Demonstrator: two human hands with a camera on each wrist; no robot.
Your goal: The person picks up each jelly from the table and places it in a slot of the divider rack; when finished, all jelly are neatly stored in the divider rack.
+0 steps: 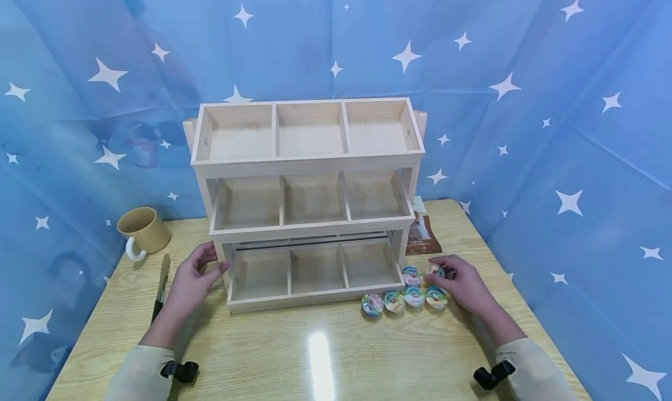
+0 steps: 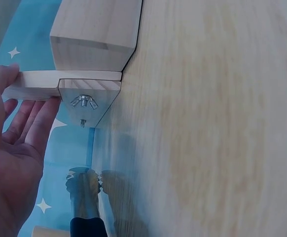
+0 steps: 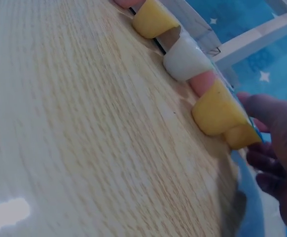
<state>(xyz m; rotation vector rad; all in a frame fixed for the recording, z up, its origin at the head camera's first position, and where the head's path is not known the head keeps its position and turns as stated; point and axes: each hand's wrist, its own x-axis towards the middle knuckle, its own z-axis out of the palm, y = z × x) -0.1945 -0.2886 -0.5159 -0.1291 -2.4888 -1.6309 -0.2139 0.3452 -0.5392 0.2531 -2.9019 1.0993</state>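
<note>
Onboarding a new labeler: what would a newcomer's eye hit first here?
Likely the pale three-tier wooden rack, standing on the table before the starry blue backdrop, the left hand gripping its left side. Next, the six colorful lidded cups by its lower right corner, where the right hand pinches one. Then the tan mug, back left.

One rack [image 1: 401, 246], three trays [image 1: 307, 164], nine compartments [image 1: 311, 133]. By its right end: six cups [image 1: 413, 296], one packet [image 1: 424, 240], one right hand [image 1: 464, 281]. By its left: one mug [image 1: 150, 233], one utensil [image 1: 162, 278], one left hand [image 1: 192, 281].
</note>
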